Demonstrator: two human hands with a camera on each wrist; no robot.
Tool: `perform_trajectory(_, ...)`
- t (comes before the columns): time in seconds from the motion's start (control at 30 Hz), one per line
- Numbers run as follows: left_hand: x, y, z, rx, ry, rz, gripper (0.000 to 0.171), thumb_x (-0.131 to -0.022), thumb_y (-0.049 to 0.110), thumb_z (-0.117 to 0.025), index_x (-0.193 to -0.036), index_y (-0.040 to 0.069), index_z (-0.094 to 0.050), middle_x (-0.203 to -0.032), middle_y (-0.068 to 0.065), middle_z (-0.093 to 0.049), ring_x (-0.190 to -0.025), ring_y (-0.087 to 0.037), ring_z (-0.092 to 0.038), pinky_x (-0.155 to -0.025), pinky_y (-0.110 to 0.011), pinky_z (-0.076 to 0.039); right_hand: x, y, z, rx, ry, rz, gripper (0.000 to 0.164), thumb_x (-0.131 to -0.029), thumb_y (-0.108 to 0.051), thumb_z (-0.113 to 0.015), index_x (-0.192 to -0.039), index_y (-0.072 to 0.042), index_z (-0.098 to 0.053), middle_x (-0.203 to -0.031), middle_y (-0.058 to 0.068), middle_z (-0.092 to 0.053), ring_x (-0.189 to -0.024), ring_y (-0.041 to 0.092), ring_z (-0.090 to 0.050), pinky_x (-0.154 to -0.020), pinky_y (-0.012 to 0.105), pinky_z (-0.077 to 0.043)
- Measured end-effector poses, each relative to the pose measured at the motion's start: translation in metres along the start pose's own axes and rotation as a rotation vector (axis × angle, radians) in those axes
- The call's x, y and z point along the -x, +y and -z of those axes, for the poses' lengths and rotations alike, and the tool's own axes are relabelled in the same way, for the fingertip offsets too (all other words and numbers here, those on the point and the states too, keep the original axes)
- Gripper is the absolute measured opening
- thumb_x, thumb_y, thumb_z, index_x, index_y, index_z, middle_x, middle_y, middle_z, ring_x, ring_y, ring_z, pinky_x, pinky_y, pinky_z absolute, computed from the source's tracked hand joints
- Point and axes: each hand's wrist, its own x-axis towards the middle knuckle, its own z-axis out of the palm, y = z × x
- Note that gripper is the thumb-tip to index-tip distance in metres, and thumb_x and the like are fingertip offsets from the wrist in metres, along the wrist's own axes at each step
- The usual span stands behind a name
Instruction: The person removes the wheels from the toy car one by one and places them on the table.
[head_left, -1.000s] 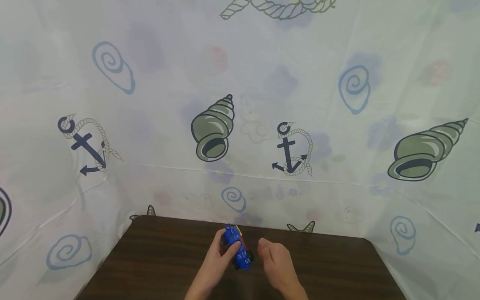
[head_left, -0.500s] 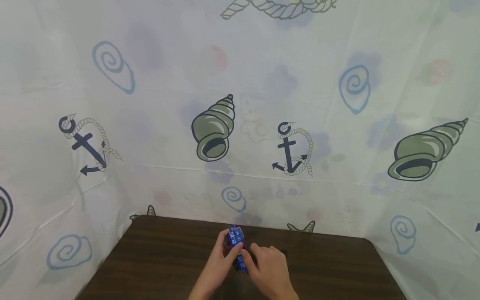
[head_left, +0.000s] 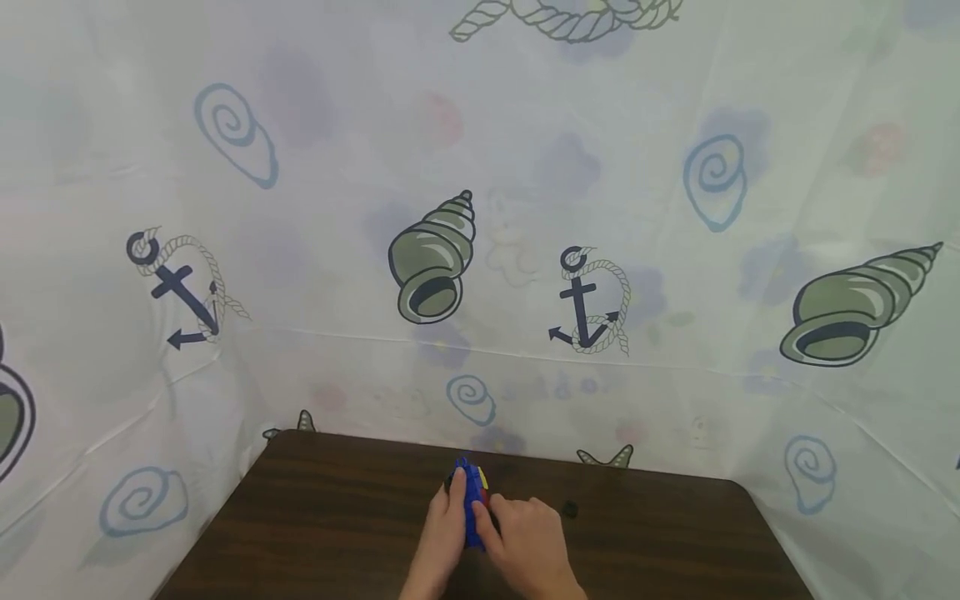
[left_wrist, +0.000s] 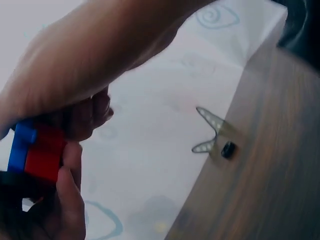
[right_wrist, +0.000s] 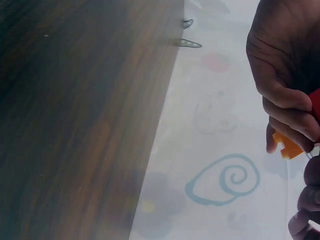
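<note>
Head view: the left hand [head_left: 445, 525] and the right hand [head_left: 531, 537] both grip a blue plastic toy vehicle with red and yellow parts [head_left: 472, 492]. Vehicle position: between the two hands, over a dark brown wood-grain table [head_left: 345, 500], long axis pointing away from the person.

Left hand: closed around the left side of the vehicle, thumb extended along the upper blue surface. Right hand: fingers curled at the right side, thumb pressed on the blue surface towards the near end. The exact placement of the remaining fingertips is hidden by the hands. A yellow part [head_left: 482, 477] is exposed at the far right side of the vehicle, with red just nearer to the person.

Left wrist view: fingers [left_wrist: 71, 200] bear against a red block-shaped section [left_wrist: 45, 155], which adjoins a blue section. A black rounded part [left_wrist: 17, 185] lies next to them; its outline is dark and partly hidden.

Right wrist view: curled fingers cover most of the vehicle; an orange-yellow notched part [right_wrist: 289, 146] projects below them.

A small black cylindrical piece [left_wrist: 229, 150] rests on the table, beyond the right hand and apart from it, towards the far edge. White cloth [head_left: 330, 250] surrounds the table at the back and both sides, printed with anchors, grey-green shells, starfish and blue spirals.
</note>
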Motion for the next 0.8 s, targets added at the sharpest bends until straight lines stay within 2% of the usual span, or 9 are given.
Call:
perform_trajectory(0.17,-0.004,-0.007,0.000,-0.127,0.024,-0.082,0.060,-0.117,0.051,-0.034,-0.121,-0.004,-0.058,-0.099,-0.011,-0.068,-0.084,-0.019,-0.064,-0.072,-0.033,-0.054,0.007,0.002,-0.005,0.130,-0.020,0.056,0.049,-0.109,-0.032,-0.060,-0.065,-0.022,-0.041,-0.051,-0.016,-0.025,-0.047,-0.002,-0.013,-0.044,0.017,-0.012)
perform_trajectory(0.33,-0.009,-0.013,0.000,-0.190,-0.018,-0.111,0.058,-0.117,0.051,-0.036,-0.120,-0.003,-0.057,-0.101,-0.011,-0.068,-0.084,-0.018,-0.063,-0.072,-0.029,-0.054,0.012,0.004,-0.006,0.157,-0.038,0.063,0.053,-0.110,-0.029,-0.059,-0.063,-0.022,-0.037,-0.053,-0.015,-0.021,-0.047,-0.002,-0.014,-0.043,0.017,-0.012)
perform_trajectory(0.57,-0.009,-0.017,0.001,-0.216,-0.088,-0.092,0.058,-0.117,0.051,-0.034,-0.118,-0.003,-0.054,-0.093,-0.009,-0.062,-0.080,-0.019,-0.061,-0.067,-0.030,-0.052,0.018,0.006,-0.008,0.083,-0.184,-0.002,0.052,-0.111,-0.027,-0.056,-0.063,-0.022,-0.038,-0.055,-0.015,-0.022,-0.046,0.000,-0.018,-0.042,0.019,-0.018)
perform_trajectory(0.7,-0.010,-0.022,0.000,-0.222,-0.085,-0.070,0.060,-0.116,0.054,-0.035,-0.120,-0.003,-0.054,-0.093,-0.008,-0.062,-0.081,-0.019,-0.061,-0.069,-0.032,-0.052,0.022,0.006,-0.011,0.020,-0.212,-0.040,0.049,-0.112,-0.024,-0.055,-0.065,-0.022,-0.040,-0.056,-0.015,-0.024,-0.047,-0.001,-0.018,-0.042,0.018,-0.020)
perform_trajectory(0.8,-0.011,-0.024,-0.001,-0.228,-0.089,-0.057,0.061,-0.116,0.056,-0.035,-0.120,-0.002,-0.055,-0.093,-0.008,-0.061,-0.082,-0.019,-0.060,-0.070,-0.034,-0.052,0.026,0.007,-0.013,-0.037,-0.217,-0.066,0.048,-0.113,-0.021,-0.054,-0.066,-0.021,-0.040,-0.057,-0.016,-0.022,-0.047,-0.004,-0.014,-0.042,0.016,-0.017)
